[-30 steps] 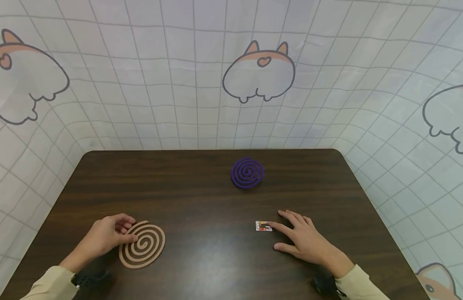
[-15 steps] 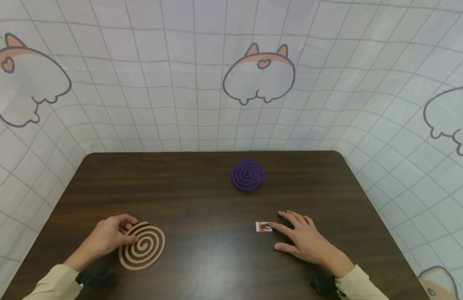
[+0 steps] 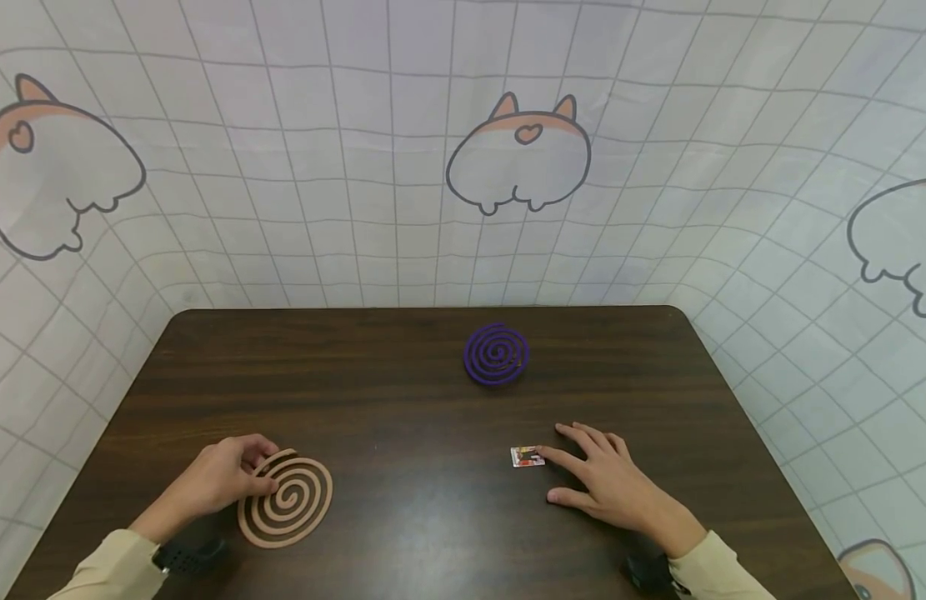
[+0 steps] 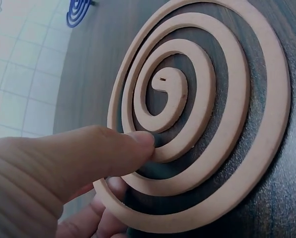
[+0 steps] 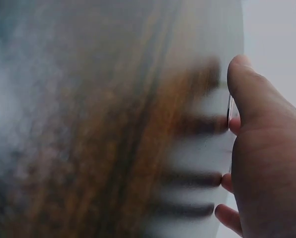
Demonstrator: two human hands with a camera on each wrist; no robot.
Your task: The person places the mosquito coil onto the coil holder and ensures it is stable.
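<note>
My left hand [image 3: 226, 477] pinches the left edge of a tan mosquito coil [image 3: 307, 508] at the table's front left. In the left wrist view, the thumb [image 4: 123, 148] lies across the rings of the coil, while the other fingers sit at its outer edge, partly hidden. My right hand [image 3: 608, 479] is spread low over the table at the right. Its index fingertip touches the right edge of a small printed card-like rectangle [image 3: 524, 457]. Only the thin edge of that piece shows in the right wrist view, beside the right thumb [image 5: 252, 89].
A purple spiral coil [image 3: 496, 354] lies at the back of the dark wooden table [image 3: 402, 417], right of centre. A white grid-patterned curtain [image 3: 357, 167] with dog drawings surrounds the back and sides.
The head view has tilted slightly, so the whole scene sits a little lower. Both hands keep nearly the same hold and place.
</note>
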